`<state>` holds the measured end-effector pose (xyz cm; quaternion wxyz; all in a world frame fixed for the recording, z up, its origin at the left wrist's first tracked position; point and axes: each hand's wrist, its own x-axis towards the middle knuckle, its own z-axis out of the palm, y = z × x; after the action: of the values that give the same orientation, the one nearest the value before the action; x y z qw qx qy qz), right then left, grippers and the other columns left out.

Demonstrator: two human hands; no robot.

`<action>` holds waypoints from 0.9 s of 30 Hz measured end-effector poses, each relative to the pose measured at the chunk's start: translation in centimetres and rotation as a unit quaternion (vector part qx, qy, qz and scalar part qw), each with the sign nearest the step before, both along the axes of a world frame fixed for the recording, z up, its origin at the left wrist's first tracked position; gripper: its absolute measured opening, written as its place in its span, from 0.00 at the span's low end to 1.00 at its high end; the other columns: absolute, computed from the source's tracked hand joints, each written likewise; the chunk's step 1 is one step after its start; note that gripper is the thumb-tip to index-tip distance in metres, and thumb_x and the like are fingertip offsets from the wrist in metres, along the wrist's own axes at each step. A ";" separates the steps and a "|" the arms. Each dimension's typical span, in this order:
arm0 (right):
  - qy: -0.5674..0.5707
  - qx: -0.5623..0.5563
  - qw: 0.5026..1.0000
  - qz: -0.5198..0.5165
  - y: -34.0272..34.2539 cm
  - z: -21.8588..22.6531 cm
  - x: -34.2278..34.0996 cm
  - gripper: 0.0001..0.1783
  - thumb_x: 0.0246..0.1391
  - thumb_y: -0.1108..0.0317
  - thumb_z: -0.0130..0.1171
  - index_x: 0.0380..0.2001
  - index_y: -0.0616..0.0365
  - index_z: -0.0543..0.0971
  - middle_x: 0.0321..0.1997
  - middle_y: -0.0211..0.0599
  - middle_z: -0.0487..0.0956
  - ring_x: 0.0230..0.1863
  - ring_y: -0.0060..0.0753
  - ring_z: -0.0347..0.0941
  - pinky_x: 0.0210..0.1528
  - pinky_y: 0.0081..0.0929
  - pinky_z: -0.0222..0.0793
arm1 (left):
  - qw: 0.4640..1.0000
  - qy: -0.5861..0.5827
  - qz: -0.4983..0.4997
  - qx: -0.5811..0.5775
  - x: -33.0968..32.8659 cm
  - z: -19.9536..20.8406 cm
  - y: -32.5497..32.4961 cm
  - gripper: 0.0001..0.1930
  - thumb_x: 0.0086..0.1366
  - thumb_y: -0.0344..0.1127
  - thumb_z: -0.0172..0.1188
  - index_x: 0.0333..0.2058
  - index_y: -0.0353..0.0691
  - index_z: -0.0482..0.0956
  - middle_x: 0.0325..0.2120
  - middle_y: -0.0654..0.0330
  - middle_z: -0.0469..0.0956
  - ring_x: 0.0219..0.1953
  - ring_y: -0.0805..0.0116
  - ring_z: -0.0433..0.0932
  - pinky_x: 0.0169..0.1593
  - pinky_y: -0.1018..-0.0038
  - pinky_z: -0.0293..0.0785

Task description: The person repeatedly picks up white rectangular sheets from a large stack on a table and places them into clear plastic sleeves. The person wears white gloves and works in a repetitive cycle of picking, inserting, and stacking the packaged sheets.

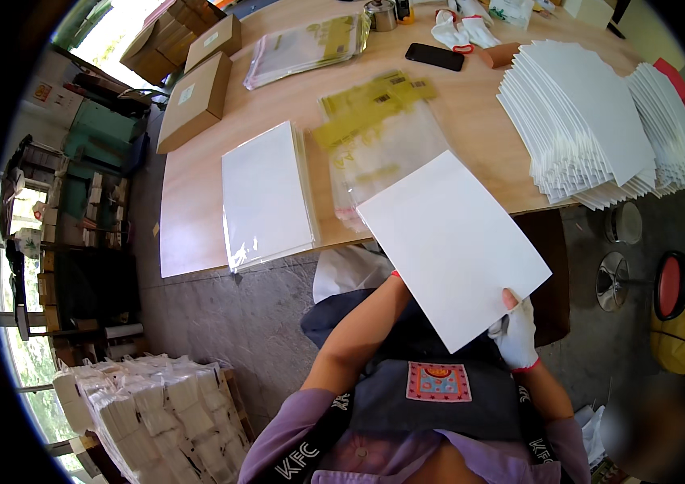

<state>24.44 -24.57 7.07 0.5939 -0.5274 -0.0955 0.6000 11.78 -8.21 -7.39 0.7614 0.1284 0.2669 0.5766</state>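
A blank white sheet of stiff board (455,250) is held tilted in front of me, over the table's near edge. My right hand (517,337), in a white glove with bare thumb tip, grips its lower right corner, thumb on top. My left forearm reaches under the board; a bit of red glove cuff shows, but the left hand's fingers are hidden behind it. Just beyond the board lies a pile of clear plastic bags (387,173) with yellow print. To their left is a stack of white boards in clear bags (268,194).
Fanned stacks of white boards (576,121) stand at the table's right. Cardboard boxes (193,101) and more clear bags (306,52) sit at the far left. A black phone (435,56) and white gloves (465,31) lie far back. Wrapped white bundles (153,419) stand on the floor.
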 end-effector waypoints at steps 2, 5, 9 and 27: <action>-0.003 -0.019 1.000 0.021 0.0 -0.7 -0.2 0.14 0.59 0.59 0.50 0.41 0.58 0.71 0.26 0.30 0.74 0.18 0.18 0.67 0.15 0.15 0.58 | 0.997 -0.021 -0.076 -0.012 0.7 -2.8 -1.8 0.18 0.59 0.27 0.55 0.49 0.37 0.69 0.40 0.61 0.75 0.40 0.70 0.74 0.46 0.76 0.70; 0.041 -0.079 0.995 0.035 2.1 -6.4 -1.2 0.13 0.57 0.61 0.54 0.39 0.60 0.72 0.29 0.34 0.76 0.21 0.25 0.72 0.18 0.24 0.69 | 0.995 0.017 -0.084 -0.056 0.3 -6.4 -5.3 0.16 0.61 0.29 0.54 0.49 0.35 0.70 0.40 0.61 0.75 0.41 0.71 0.74 0.47 0.77 0.70; 0.220 0.012 0.972 -0.084 9.0 -11.3 -3.6 0.13 0.61 0.71 0.42 0.47 0.60 0.66 0.39 0.40 0.71 0.43 0.35 0.71 0.49 0.38 0.74 | 0.974 0.178 -0.048 -0.133 -0.1 -4.2 -6.1 0.14 0.64 0.33 0.51 0.46 0.34 0.71 0.38 0.61 0.75 0.40 0.72 0.73 0.46 0.79 0.70; -0.720 0.241 0.533 0.373 13.9 -7.2 -9.6 0.08 0.53 0.60 0.51 0.33 0.51 0.70 0.19 0.35 0.77 0.22 0.39 0.76 0.21 0.36 0.69 | 0.892 0.429 -0.141 -0.011 -13.0 5.2 -2.7 0.12 0.64 0.36 0.53 0.30 0.32 0.78 0.24 0.68 0.76 0.29 0.83 0.69 0.33 0.85 0.64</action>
<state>14.83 -10.71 -0.08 0.1510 -0.5348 -0.8197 0.1388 -1.22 -10.95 -2.20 0.6474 0.3912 0.5530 0.3493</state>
